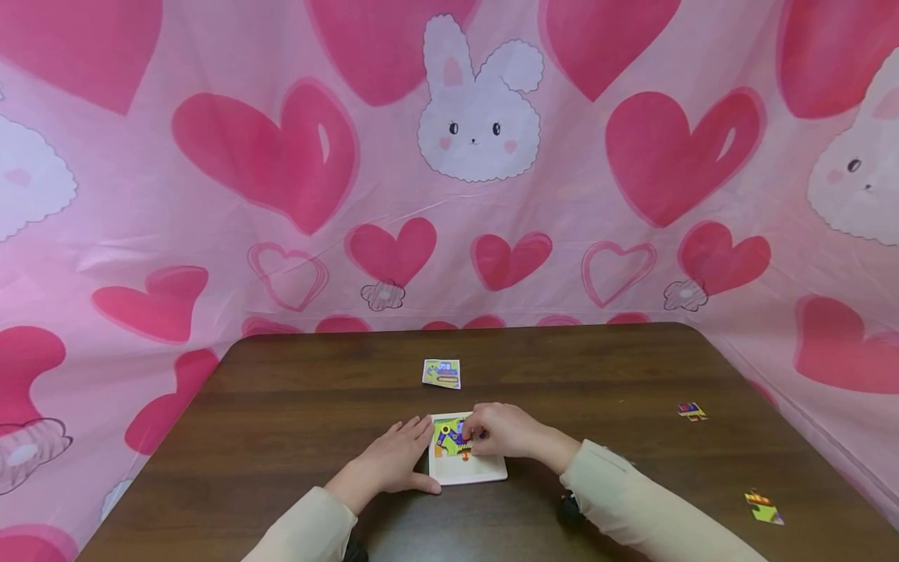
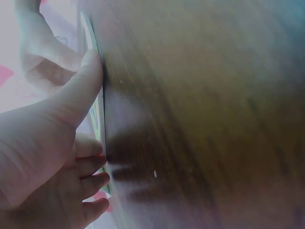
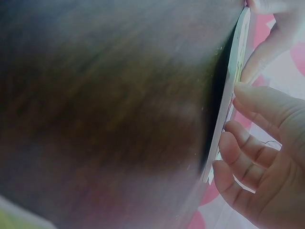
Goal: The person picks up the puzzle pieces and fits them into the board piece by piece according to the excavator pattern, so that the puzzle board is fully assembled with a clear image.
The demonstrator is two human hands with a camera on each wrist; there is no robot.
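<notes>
A white puzzle tray [image 1: 477,471] lies on the table, its upper part filled with joined pieces of a colourful picture [image 1: 446,439]. My left hand [image 1: 396,457] rests along the tray's left side, fingers extended and thumb at the near left corner; the left wrist view shows this thumb [image 2: 88,76] by the rim. Over the tray's right half, my right hand [image 1: 507,431] pinches a puzzle piece low against the picture, mostly hidden by the fingers. In the right wrist view the thumb [image 3: 262,100] and forefinger come close together at the tray surface, the other fingers curled.
A small picture card [image 1: 442,373] lies beyond the tray. Two loose puzzle pieces are at the right: a purple and yellow one [image 1: 692,411] farther back, a yellow-green one [image 1: 763,506] nearer. A pink heart-patterned cloth [image 1: 449,203] hangs behind the brown table [image 1: 316,390].
</notes>
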